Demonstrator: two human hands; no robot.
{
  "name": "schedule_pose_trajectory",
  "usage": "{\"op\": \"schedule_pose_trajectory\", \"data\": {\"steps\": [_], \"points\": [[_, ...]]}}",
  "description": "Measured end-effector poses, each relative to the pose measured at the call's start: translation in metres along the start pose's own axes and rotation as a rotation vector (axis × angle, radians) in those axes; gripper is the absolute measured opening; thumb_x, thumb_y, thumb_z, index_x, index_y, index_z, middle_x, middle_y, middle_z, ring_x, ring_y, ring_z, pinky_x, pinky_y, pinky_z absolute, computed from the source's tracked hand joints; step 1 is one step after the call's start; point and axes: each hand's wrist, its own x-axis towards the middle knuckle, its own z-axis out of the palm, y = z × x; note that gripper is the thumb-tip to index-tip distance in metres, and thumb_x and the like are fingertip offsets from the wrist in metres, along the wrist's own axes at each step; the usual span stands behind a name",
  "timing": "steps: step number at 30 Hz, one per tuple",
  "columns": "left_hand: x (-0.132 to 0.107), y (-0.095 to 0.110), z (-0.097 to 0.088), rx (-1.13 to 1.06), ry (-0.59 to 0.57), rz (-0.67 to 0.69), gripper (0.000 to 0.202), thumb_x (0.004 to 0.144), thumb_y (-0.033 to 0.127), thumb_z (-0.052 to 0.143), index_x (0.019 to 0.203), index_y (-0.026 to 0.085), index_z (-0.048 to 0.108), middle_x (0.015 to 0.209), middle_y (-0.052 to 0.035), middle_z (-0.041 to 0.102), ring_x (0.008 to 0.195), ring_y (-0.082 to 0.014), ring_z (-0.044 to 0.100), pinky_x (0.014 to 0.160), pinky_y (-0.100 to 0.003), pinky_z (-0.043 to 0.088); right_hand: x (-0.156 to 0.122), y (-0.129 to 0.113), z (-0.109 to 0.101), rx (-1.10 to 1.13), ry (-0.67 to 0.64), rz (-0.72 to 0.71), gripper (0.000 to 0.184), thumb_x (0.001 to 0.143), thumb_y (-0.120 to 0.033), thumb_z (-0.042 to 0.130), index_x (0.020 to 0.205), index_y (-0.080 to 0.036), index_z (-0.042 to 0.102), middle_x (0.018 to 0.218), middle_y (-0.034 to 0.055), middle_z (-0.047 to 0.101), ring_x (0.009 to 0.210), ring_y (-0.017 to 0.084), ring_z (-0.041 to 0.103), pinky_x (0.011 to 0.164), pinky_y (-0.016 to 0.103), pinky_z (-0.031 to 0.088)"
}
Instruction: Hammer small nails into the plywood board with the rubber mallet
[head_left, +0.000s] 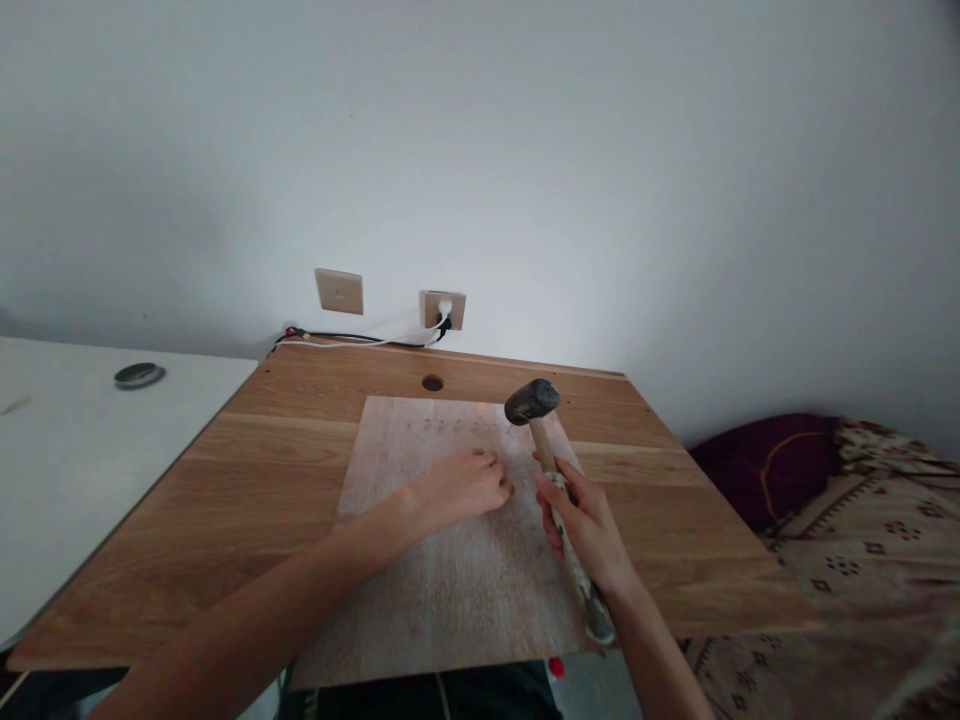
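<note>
My right hand is wrapped round the handle of a hammer, whose blunt dark head is raised above the board's far right part. The handle slants down toward the near right edge. Beside it, my left hand is over the middle of a pale, worn wooden board, fingers curled and pressed together. Whatever those fingers pinch, if anything, is hidden or too small to see. Along the board's far side runs a row of several small upright nails.
The board lies on a brown wooden table with a round cable hole. Cables run along the back edge to a wall socket. A white table on the left bears a round dark lid-like item. Patterned fabric lies at right.
</note>
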Motion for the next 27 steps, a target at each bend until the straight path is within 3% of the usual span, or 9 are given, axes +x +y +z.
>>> {"op": "schedule_pose_trajectory", "data": {"steps": [3,7,9,12,19,24,27], "points": [[-0.022,-0.027,-0.01,-0.219,0.053,-0.133,0.012,0.095,0.012,0.066,0.095,0.021,0.074,0.097,-0.0062,0.077,0.096,-0.0245,0.073,0.087,-0.036,0.054,0.0,-0.003,0.006,0.022,-0.009,0.011,0.039,0.092,-0.058,0.064,0.098,-0.02,0.06,0.062,-0.0063,0.051,0.038,0.009,0.045,0.031,0.02,0.038],[-0.066,-0.072,-0.012,-0.482,0.258,-0.616,0.014,0.095,0.019,0.063,0.1,0.021,0.076,0.103,-0.0043,0.08,0.097,-0.021,0.074,0.092,-0.033,0.055,-0.001,-0.009,0.017,0.021,-0.048,0.01,0.04,0.091,-0.059,0.063,0.099,-0.019,0.061,0.06,-0.0067,0.051,0.038,0.01,0.045,0.032,0.021,0.039],[-0.084,-0.087,-0.008,-0.529,0.315,-0.731,0.013,0.093,0.022,0.064,0.098,0.021,0.077,0.101,-0.0041,0.081,0.094,-0.0207,0.074,0.093,-0.034,0.055,0.0,-0.011,0.024,0.018,-0.067,0.009,0.039,0.091,-0.058,0.063,0.095,-0.02,0.061,0.058,-0.0072,0.049,0.037,0.01,0.045,0.032,0.021,0.039],[-0.098,-0.096,-0.001,-0.543,0.311,-0.745,0.013,0.09,0.022,0.065,0.094,0.021,0.077,0.098,-0.0043,0.081,0.091,-0.0206,0.074,0.093,-0.035,0.055,0.001,-0.014,0.036,0.029,-0.109,0.007,0.038,0.091,-0.057,0.062,0.095,-0.02,0.061,0.057,-0.0079,0.049,0.036,0.01,0.045,0.031,0.021,0.039],[-0.105,-0.095,0.005,-0.562,0.317,-0.746,0.014,0.09,0.022,0.064,0.092,0.021,0.077,0.096,-0.0046,0.081,0.092,-0.021,0.073,0.09,-0.034,0.055,0.002,-0.023,0.055,0.053,-0.192,-0.033,0.039,0.095,-0.054,0.061,0.111,-0.018,0.063,0.059,-0.0096,0.048,0.037,0.008,0.043,0.032,0.02,0.04],[-0.105,-0.097,0.008,-0.533,0.321,-0.753,0.01,0.086,0.022,0.069,0.09,0.02,0.078,0.098,-0.0069,0.08,0.097,-0.0245,0.072,0.096,-0.04,0.053,0.006,-0.027,0.067,0.032,-0.235,-0.04,0.034,0.094,-0.055,0.061,0.094,-0.02,0.057,0.056,-0.0102,0.047,0.036,0.008,0.042,0.032,0.019,0.039],[-0.104,-0.096,0.007,-0.548,0.296,-0.794,0.018,0.084,0.019,0.068,0.099,0.021,0.077,0.099,-0.0061,0.08,0.098,-0.025,0.072,0.096,-0.04,0.054,0.012,-0.03,0.079,0.011,-0.297,-0.045,0.03,0.094,-0.051,0.061,0.091,-0.021,0.055,0.056,-0.01,0.048,0.036,0.008,0.043,0.031,0.019,0.037]]}}
